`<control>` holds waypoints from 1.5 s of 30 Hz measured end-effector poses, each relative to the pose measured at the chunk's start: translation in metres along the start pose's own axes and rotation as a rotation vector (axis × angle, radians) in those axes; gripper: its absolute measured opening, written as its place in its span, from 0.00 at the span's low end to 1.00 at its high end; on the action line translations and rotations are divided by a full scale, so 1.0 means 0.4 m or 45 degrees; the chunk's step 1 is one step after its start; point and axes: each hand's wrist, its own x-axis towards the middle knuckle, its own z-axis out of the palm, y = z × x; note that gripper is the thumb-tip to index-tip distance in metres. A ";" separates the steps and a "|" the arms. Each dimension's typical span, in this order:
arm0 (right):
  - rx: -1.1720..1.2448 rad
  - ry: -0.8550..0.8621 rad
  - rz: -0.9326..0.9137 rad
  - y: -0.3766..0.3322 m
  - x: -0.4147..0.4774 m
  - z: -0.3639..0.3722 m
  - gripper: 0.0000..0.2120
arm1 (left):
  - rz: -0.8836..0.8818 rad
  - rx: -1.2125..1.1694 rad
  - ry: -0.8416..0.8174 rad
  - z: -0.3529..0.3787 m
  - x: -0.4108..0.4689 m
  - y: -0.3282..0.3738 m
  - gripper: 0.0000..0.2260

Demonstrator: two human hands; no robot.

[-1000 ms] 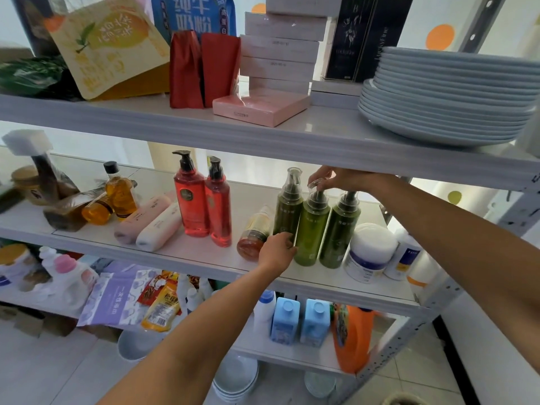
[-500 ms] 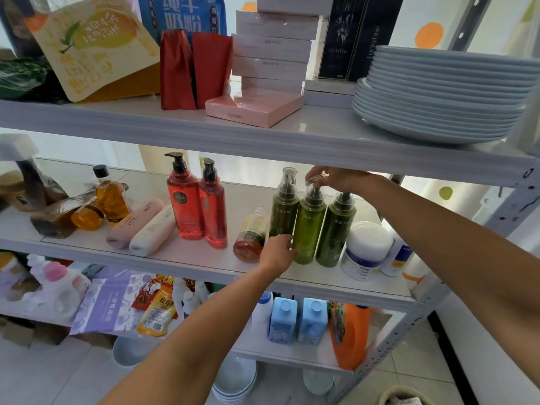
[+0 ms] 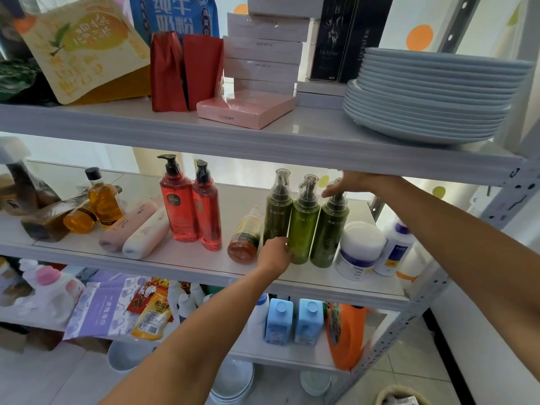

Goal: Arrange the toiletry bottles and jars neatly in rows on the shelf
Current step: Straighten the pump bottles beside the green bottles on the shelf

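Note:
Three green pump bottles stand side by side on the middle shelf [image 3: 181,266]. My left hand [image 3: 274,254] grips the foot of the left green bottle [image 3: 277,211] and touches the middle green bottle [image 3: 304,226]. My right hand [image 3: 353,185] curls over the clear cap of the right green bottle [image 3: 330,229]. Left of them an amber bottle [image 3: 247,236] lies on its side. Two red pump bottles [image 3: 179,209] stand upright, and two pink tubes [image 3: 137,229] lie flat. A white jar [image 3: 361,249] and a white bottle [image 3: 394,249] stand at the right.
Orange oil bottles [image 3: 102,200] and a brown pouch [image 3: 46,217] crowd the shelf's left end. The upper shelf, close above my right hand, carries stacked plates [image 3: 432,95] and boxes [image 3: 263,54]. Below stand blue bottles [image 3: 279,321] and an orange jug [image 3: 346,337].
My right hand has shifted from the middle green bottle's pump to the right green bottle's cap. My left hand stays at the bottles' base.

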 end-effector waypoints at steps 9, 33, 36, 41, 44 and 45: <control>0.193 -0.065 0.107 0.024 0.009 0.025 0.20 | -0.132 -0.317 -0.044 0.024 -0.009 0.047 0.13; -0.130 0.007 -0.258 -0.115 0.051 0.028 0.29 | -0.262 -0.243 0.084 -0.044 0.001 -0.005 0.11; -0.076 -0.136 -0.465 -0.164 0.075 0.048 0.29 | -0.273 -0.259 0.087 -0.063 0.007 -0.013 0.11; -0.016 -0.158 -0.425 -0.186 0.113 0.058 0.13 | -0.253 -0.259 0.074 -0.076 0.016 -0.029 0.11; -0.013 -0.145 -0.423 -0.180 0.120 0.061 0.12 | -0.238 -0.263 0.047 -0.076 0.017 -0.030 0.11; -0.027 -0.137 -0.430 -0.179 0.123 0.064 0.11 | -0.233 -0.262 0.033 -0.073 0.017 -0.028 0.11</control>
